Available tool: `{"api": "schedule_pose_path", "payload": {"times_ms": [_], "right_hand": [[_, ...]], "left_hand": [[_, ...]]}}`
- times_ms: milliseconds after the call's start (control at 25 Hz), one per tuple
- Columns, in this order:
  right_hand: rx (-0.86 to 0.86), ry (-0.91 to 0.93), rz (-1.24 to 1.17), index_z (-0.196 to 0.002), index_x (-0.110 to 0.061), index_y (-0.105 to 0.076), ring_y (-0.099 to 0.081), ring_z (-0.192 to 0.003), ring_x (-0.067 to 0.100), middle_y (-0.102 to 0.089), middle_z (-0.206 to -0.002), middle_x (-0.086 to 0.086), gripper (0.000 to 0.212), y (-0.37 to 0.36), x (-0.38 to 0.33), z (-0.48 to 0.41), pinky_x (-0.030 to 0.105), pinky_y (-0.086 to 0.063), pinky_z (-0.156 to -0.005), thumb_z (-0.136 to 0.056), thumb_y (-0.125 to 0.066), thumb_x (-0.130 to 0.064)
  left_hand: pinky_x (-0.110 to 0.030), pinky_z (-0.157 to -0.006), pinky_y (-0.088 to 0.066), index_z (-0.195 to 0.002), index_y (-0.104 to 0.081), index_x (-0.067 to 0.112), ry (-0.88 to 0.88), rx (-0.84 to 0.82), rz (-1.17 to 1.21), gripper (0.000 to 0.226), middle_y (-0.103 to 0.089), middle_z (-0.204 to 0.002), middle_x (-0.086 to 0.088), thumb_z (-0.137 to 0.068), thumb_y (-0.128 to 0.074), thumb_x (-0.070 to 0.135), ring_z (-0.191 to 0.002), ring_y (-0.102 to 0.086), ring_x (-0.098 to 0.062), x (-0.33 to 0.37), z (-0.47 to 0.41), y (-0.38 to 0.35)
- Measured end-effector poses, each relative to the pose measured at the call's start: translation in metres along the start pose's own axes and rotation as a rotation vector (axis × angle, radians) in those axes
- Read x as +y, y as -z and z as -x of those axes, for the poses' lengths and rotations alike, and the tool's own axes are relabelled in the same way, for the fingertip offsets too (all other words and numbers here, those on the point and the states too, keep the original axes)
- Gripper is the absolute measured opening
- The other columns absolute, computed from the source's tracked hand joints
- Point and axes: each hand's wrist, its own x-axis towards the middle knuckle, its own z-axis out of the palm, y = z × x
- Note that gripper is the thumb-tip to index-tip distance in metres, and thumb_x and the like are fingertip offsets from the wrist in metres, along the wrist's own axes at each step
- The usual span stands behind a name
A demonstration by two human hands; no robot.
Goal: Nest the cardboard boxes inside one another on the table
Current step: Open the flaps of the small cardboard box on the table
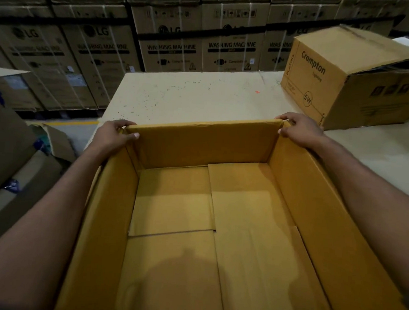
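A large open cardboard box (204,145) fills the lower middle of the view, its inside bare, with only folded bottom flaps showing. My left hand (112,135) grips its far left corner, thumb inside the rim. My right hand (298,130) grips the far right corner the same way. A smaller brown box printed "Crompton" (342,74) lies on its side at the table's far right, apart from the large box, its flaps partly open toward the right.
The pale table top (190,96) stretches beyond the large box to its far edge. Stacked washing machine cartons (171,47) form a wall behind. More cardboard and rolls (18,167) lie on the floor at the left.
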Motion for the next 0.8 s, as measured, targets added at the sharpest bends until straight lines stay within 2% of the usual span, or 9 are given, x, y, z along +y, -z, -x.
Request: {"api": "schedule_pose_path", "payload": {"times_ms": [120, 280, 360, 440, 600, 720, 800], "right_hand": [[0.082, 0.027, 0.129, -0.145, -0.035, -0.055, -0.047, -0.137, 0.034, -0.056, -0.148, 0.009, 0.051, -0.004, -0.003, 0.011, 0.053, -0.040, -0.109, -0.095, -0.065, -0.029], [0.017, 0.040, 0.247, -0.162, -0.029, -0.025, -0.032, -0.148, 0.035, -0.034, -0.164, 0.011, 0.077, -0.007, 0.002, 0.037, 0.049, -0.033, -0.118, -0.096, -0.062, -0.016], [0.006, -0.019, 0.235, -0.164, -0.030, -0.016, -0.027, -0.151, 0.037, -0.024, -0.167, 0.011, 0.084, -0.002, 0.005, 0.055, 0.051, -0.032, -0.118, -0.096, -0.064, -0.021], [-0.017, -0.053, 0.257, -0.164, -0.032, -0.011, -0.025, -0.152, 0.040, -0.017, -0.169, 0.013, 0.090, 0.000, 0.007, 0.078, 0.054, -0.033, -0.118, -0.094, -0.069, -0.026], [-0.069, -0.053, 0.312, -0.164, -0.035, -0.001, -0.012, -0.156, 0.038, -0.005, -0.172, 0.012, 0.100, 0.005, 0.011, 0.141, 0.054, -0.024, -0.123, -0.094, -0.072, -0.034], [-0.097, -0.054, 0.285, -0.164, -0.037, 0.000, -0.004, -0.158, 0.034, 0.001, -0.173, 0.008, 0.100, 0.013, 0.018, 0.200, 0.052, -0.016, -0.125, -0.094, -0.071, -0.041], [-0.125, -0.060, 0.230, -0.164, -0.038, -0.007, -0.001, -0.159, 0.032, 0.002, -0.174, 0.006, 0.094, 0.019, 0.027, 0.240, 0.052, -0.013, -0.127, -0.095, -0.069, -0.045]], "left_hand": [[-0.044, -0.105, -0.046, -0.137, -0.066, 0.017, -0.019, 0.019, -0.034, 0.046, -0.061, -0.143, -0.015, -0.093, -0.077, 0.027, -0.134, -0.053, -0.034, 0.003, 0.004, 0.001], [-0.042, -0.107, -0.045, -0.138, -0.067, 0.016, -0.034, 0.016, -0.069, 0.049, -0.062, -0.142, -0.016, -0.092, -0.078, 0.029, -0.134, -0.053, -0.033, 0.009, 0.005, 0.003], [-0.042, -0.106, -0.045, -0.139, -0.065, 0.015, -0.055, 0.040, -0.094, 0.051, -0.063, -0.141, -0.018, -0.093, -0.077, 0.032, -0.134, -0.054, -0.035, 0.011, 0.007, 0.002], [-0.044, -0.104, -0.047, -0.147, -0.055, 0.016, -0.071, 0.060, -0.136, 0.059, -0.060, -0.144, -0.020, -0.095, -0.073, 0.038, -0.133, -0.054, -0.038, 0.013, 0.013, 0.003], [-0.055, -0.117, -0.037, -0.162, -0.027, 0.019, -0.056, -0.113, -0.225, 0.086, -0.033, -0.164, -0.020, -0.093, -0.076, 0.030, -0.147, -0.035, -0.042, 0.014, 0.051, 0.007], [-0.062, -0.117, -0.036, -0.161, -0.030, 0.028, -0.017, -0.219, -0.192, 0.085, -0.013, -0.171, -0.012, -0.091, -0.077, 0.033, -0.152, -0.024, -0.042, 0.006, 0.124, 0.019], [-0.064, -0.111, -0.042, -0.158, -0.035, 0.035, 0.061, -0.247, -0.104, 0.083, -0.014, -0.171, -0.005, -0.086, -0.077, 0.041, -0.151, -0.027, -0.041, 0.001, 0.183, 0.032]]}}
